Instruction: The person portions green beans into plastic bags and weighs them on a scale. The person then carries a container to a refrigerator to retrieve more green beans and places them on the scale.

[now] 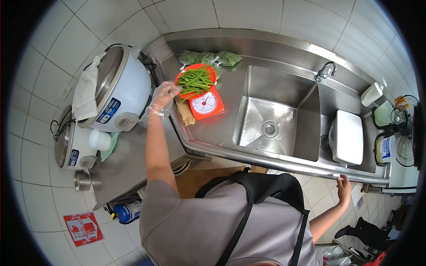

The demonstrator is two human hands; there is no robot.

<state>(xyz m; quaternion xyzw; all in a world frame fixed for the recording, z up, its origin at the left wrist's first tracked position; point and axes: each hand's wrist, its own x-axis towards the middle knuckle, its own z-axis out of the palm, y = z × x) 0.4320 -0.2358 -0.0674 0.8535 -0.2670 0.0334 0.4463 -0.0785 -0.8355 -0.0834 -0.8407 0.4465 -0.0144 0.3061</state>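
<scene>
My left hand [165,92], in a clear loose plastic glove, is at the left edge of a red weighing scale [207,112]. Its fingers are drawn together beside the pile of green beans [195,80]; whatever they pinch is too small to make out. The beans lie heaped in the scale's red pan [190,68], several jutting over the rim above the round white dial [204,103]. Beneath and left of the scale is a brown paper-like piece [185,113]. At the counter's front edge on the right, my bare right hand [343,189] hangs with loosely bent fingers, holding nothing visible.
Bagged greens [206,57] lie behind the scale. A steel sink [284,102] with a faucet [326,71] is to the right, then a white container [348,137]. Large rice cookers [128,88] and stacked white cups [100,140] stand left. Another person's dark-clothed leg [366,234] shows lower right.
</scene>
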